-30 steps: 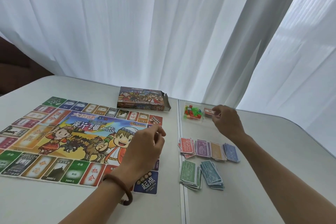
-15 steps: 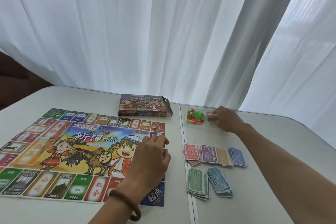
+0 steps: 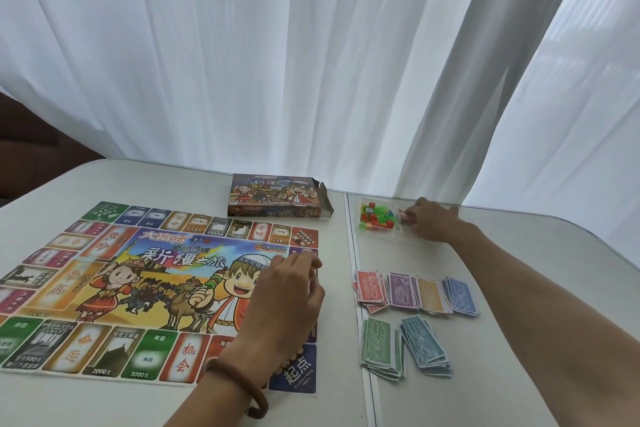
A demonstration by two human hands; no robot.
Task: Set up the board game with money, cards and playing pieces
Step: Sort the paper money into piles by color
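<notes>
The board [image 3: 156,288] runs off the left edge; the red item [image 3: 402,215] the right hand [image 3: 431,224] pinches is unidentifiable.

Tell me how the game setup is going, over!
Left hand curled over board edge, contents unclear. Right hand pinching small red pack beside clear bag of playing pieces. Money piles sorted; nothing blocking.

White sheer curtain [image 3: 277,62] behind pale table [image 3: 86,402] — seam [image 3: 369,399] running down tabletop; dark brown furniture [image 3: 27,149] far left.
</notes>
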